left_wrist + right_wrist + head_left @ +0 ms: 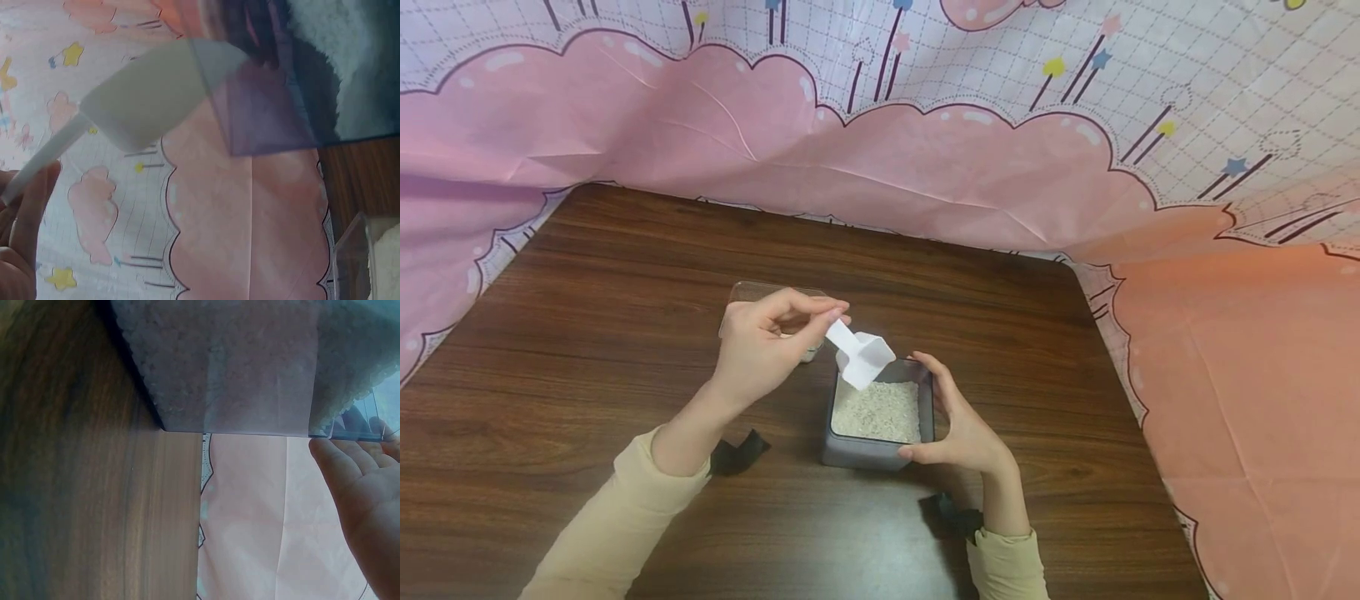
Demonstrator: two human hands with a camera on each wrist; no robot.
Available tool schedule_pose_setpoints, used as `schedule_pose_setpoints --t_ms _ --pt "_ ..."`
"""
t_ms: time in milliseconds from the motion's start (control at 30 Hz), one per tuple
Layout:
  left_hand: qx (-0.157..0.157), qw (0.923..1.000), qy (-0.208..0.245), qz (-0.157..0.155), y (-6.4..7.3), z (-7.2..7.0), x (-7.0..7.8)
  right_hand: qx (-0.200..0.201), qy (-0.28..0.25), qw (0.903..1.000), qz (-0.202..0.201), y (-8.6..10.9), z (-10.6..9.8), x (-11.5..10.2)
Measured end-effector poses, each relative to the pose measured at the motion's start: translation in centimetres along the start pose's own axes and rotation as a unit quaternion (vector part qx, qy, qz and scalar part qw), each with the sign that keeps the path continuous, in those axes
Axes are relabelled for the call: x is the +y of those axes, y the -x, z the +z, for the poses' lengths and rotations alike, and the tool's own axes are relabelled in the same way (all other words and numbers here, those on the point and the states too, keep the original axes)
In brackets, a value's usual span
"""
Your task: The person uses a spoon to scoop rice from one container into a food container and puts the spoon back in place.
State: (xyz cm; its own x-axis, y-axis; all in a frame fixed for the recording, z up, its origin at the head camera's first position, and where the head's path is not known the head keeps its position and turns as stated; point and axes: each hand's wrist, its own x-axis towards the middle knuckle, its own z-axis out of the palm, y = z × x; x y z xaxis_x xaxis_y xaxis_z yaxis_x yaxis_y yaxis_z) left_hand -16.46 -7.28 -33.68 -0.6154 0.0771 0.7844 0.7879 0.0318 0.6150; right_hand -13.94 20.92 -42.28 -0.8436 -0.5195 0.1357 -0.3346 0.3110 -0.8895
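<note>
My left hand [763, 342] pinches the thin handle of a white scoop [867, 360] between thumb and fingers. The scoop's bowl tilts over the far left part of a grey see-through container [863, 454] and overlaps its rim in the head view. Pale, coarse granules [880, 414] fill much of this container. Around its right side my right hand [958, 429] grips it, thumb at the near edge and fingers at the far right corner. In the left wrist view the scoop [153, 94] looks bare on its outer side; its inside is hidden there.
Behind my left hand stands a clear box [752, 290] with pale material in it, partly hidden. The brown wooden table [587, 350] carries everything. A printed pink and white curtain [887, 179] hangs along its far and side edges. Dark straps [741, 454] show near both wrists.
</note>
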Motion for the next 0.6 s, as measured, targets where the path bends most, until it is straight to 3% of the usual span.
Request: schedule_pose_setpoints --t_ms 167,400,500,600 --pt "-0.044 0.9979 -0.047 -0.006 0.7 1.0 -0.3 -0.002 -0.005 1.0000 -0.006 0.0 0.0 0.0" --pt "-0.102 0.9914 -0.053 -0.063 1.6 2.2 -0.7 -0.001 -0.001 1.0000 -0.006 0.0 -0.1 0.0" --pt "-0.107 0.9885 -0.069 -0.081 2.2 2.6 -1.0 -0.002 -0.002 1.0000 -0.007 0.1 -0.1 0.0" --pt "-0.091 0.9870 -0.083 -0.103 2.7 2.8 -1.4 -0.002 -0.002 1.0000 -0.009 0.1 -0.1 0.0"
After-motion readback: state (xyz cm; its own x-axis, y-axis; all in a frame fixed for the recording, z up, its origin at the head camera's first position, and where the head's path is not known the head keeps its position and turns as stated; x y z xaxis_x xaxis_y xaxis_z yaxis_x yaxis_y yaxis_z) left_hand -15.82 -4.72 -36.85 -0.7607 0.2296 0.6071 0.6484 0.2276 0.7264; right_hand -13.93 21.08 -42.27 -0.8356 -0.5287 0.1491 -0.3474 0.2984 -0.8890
